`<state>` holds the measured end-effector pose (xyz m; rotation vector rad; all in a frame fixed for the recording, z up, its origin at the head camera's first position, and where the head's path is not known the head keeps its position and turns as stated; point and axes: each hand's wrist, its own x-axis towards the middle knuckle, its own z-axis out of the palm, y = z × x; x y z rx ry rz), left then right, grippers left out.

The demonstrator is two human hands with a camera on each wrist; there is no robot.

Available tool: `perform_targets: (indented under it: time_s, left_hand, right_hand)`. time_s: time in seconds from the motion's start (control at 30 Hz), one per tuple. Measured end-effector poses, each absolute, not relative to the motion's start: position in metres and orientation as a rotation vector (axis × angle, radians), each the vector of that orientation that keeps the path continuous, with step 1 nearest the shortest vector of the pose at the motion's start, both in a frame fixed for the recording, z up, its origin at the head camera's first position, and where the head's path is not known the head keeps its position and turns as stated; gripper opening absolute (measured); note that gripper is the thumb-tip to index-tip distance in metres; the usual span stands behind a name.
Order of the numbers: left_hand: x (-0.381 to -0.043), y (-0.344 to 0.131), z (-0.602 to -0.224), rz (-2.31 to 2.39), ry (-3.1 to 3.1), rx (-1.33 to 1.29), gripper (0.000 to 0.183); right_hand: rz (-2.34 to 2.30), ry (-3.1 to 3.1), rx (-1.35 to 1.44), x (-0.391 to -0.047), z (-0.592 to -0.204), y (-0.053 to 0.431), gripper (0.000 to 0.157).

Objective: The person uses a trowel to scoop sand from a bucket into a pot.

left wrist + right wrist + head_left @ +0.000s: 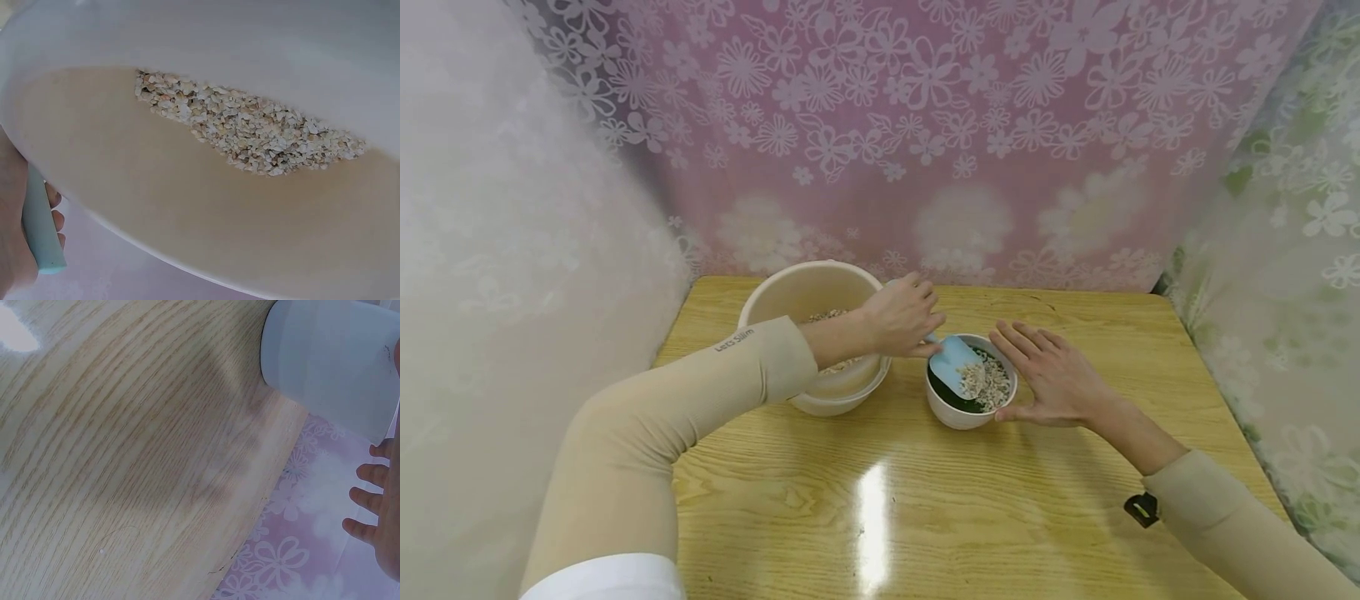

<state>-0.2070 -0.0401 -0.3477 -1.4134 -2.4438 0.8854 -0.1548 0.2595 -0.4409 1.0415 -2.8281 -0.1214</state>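
Note:
My left hand (901, 317) grips the handle of a light blue scoop (951, 357), its fingers curled round the handle (41, 228) in the left wrist view. The scoop's blade tips down inside a small white pot (958, 418), with pale gravel (972, 381) at its lip. More gravel (996, 385) lies in the pot over a dark green surface. My right hand (1060, 379) is at the pot's right side, fingers extended, the thumb and fingertips right at the rim. The pot's outer wall (331, 362) shows in the right wrist view.
Left of the pot stands a large cream tub (829, 407), partly covered by my left forearm. A heap of gravel (256, 134) lies inside it. Both containers are on a wood-grain table (1000, 517), with a pink flowered cloth (880, 200) behind.

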Motion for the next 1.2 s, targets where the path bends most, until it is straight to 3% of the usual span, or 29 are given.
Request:
perform_targets:
  time_s: [1.2]
  left_hand:
    - [-0.213,-0.057,-0.328,1.113,-2.359,-1.301,0.064]
  right_hand:
    - [-0.094,-2.79,1.068,-0.169,-0.447,0.264,0.122]
